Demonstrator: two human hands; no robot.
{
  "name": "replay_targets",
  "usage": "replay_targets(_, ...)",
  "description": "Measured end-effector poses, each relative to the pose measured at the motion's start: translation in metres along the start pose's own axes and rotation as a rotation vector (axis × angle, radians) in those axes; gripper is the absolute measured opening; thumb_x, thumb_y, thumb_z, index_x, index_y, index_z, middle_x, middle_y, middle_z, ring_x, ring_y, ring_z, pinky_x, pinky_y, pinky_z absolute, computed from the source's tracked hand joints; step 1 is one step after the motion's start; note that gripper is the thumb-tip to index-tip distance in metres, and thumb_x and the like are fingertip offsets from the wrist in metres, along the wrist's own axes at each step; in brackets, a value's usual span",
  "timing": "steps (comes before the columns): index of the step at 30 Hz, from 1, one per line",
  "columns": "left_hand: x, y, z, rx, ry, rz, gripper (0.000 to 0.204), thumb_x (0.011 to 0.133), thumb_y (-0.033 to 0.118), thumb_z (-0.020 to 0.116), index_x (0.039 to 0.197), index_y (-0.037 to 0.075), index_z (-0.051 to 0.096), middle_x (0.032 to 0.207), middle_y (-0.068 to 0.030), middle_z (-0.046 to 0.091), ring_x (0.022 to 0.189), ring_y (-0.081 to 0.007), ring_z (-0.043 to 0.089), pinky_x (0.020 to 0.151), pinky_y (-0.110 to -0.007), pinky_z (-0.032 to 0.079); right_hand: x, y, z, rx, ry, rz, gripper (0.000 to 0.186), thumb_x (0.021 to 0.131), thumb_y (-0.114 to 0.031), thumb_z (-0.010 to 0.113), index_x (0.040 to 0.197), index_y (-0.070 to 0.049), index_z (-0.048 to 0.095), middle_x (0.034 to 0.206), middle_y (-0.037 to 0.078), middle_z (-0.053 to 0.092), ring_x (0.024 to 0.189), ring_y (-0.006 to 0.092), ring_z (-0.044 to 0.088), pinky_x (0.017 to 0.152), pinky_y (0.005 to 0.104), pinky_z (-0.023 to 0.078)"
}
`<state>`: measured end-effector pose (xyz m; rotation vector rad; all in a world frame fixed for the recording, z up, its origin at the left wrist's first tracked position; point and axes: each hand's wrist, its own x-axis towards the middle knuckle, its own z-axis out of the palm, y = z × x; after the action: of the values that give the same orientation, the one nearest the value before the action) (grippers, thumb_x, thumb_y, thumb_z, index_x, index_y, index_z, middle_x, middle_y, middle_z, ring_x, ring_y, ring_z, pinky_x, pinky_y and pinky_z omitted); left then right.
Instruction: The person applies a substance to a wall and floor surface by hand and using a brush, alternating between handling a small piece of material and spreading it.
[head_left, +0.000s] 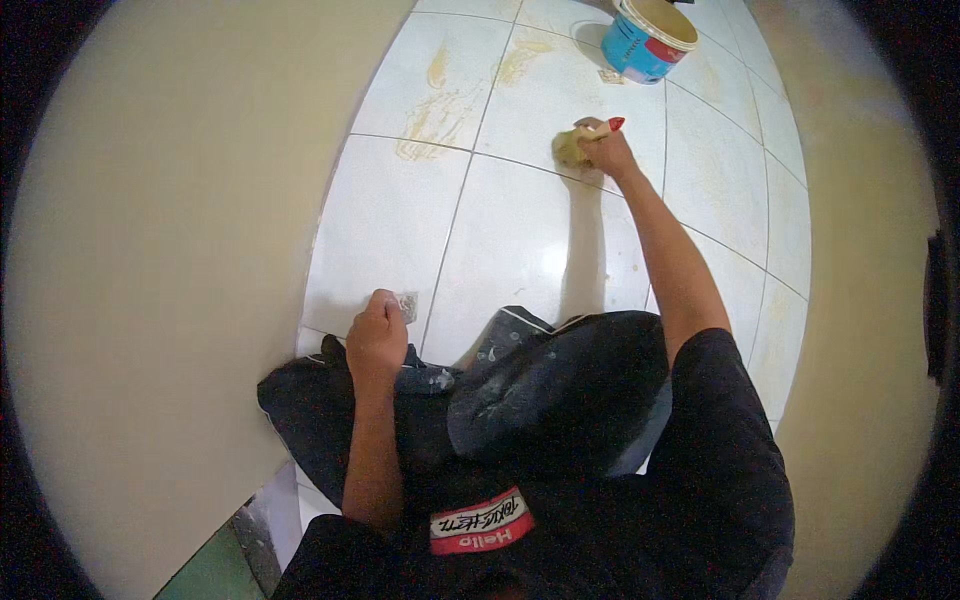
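My right hand (608, 155) is closed round a paintbrush, reaching out over the white floor tiles. The brush's red-tipped pale handle (602, 130) sticks out past the fingers, and its yellowish, paint-coated head (570, 148) is low over the tiles; whether it touches them I cannot tell. My left hand (377, 330) is closed above my bent leg, near the left wall. A small flat greyish piece, perhaps a scraper blade (409, 306), shows beside its fingers; the rest is hidden.
A blue bucket (640, 50) with a cream rim stands beyond my right hand. Yellowish smears (430, 120) mark the tiles ahead to the left. A beige wall (180, 250) rises on the left, another wall (860, 300) on the right. My legs in dark trousers (560, 390) are folded beneath me.
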<state>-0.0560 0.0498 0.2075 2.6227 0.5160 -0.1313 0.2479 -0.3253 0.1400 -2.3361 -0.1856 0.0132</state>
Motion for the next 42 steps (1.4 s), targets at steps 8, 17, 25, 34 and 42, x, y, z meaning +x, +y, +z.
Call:
replay_targets(8, -0.001, -0.002, 0.001, -0.008, 0.01, 0.041, 0.023, 0.099, 0.027, 0.045, 0.1, 0.008, 0.058, 0.088, -0.0235, 0.066, 0.086, -0.0468, 0.062, 0.073, -0.056, 0.047, -0.094, -0.018, -0.04, 0.289, -0.46, 0.068, 0.041, 0.086, -0.023, 0.074, 0.118, 0.0, 0.064, 0.091, 0.007, 0.071, 0.074, 0.0135, 0.066, 0.067, 0.0287, 0.056)
replay_targets(17, 0.001, -0.005, -0.002, 0.005, -0.032, 0.027, 0.031, 0.102, 0.031, 0.042, 0.104, 0.005, 0.059, 0.096, -0.025, 0.067, 0.091, -0.0471, 0.063, 0.078, -0.055, 0.048, -0.12, 0.003, -0.062, 0.008, -0.694, 0.231, 0.04, 0.078, -0.033, 0.08, 0.108, -0.008, 0.073, 0.097, 0.007, 0.073, 0.086, 0.0167, 0.069, 0.078, 0.032, 0.055)
replay_targets(25, 0.004, -0.001, 0.003, 0.004, -0.021, 0.055, 0.031, 0.101, 0.028, 0.042, 0.104, 0.003, 0.06, 0.09, -0.0254, 0.067, 0.087, -0.0462, 0.064, 0.074, -0.054, 0.049, -0.02, 0.053, -0.083, -0.015, -0.393, 0.203, 0.037, 0.081, -0.02, 0.077, 0.109, 0.001, 0.067, 0.099, 0.011, 0.07, 0.087, 0.0197, 0.069, 0.073, 0.0325, 0.06)
replay_targets(34, -0.002, 0.005, 0.0, -0.016, -0.034, 0.042, 0.03, 0.101, 0.028, 0.042, 0.104, 0.004, 0.06, 0.091, -0.0255, 0.067, 0.087, -0.0472, 0.063, 0.073, -0.054, 0.048, -0.12, 0.031, -0.115, 0.055, -0.657, 0.237, 0.039, 0.079, -0.028, 0.081, 0.103, 0.001, 0.071, 0.096, 0.01, 0.072, 0.084, 0.0178, 0.069, 0.075, 0.0326, 0.057)
replay_targets(42, 0.005, -0.025, 0.013, 0.066, 0.028, 0.242, 0.027, 0.101, 0.026, 0.043, 0.106, 0.005, 0.059, 0.092, -0.0255, 0.066, 0.089, -0.0466, 0.063, 0.075, -0.055, 0.048, -0.134, 0.067, -0.113, 0.064, -0.539, 0.371, 0.036, 0.079, -0.029, 0.08, 0.103, -0.003, 0.073, 0.094, 0.008, 0.073, 0.084, 0.0162, 0.066, 0.078, 0.0323, 0.055)
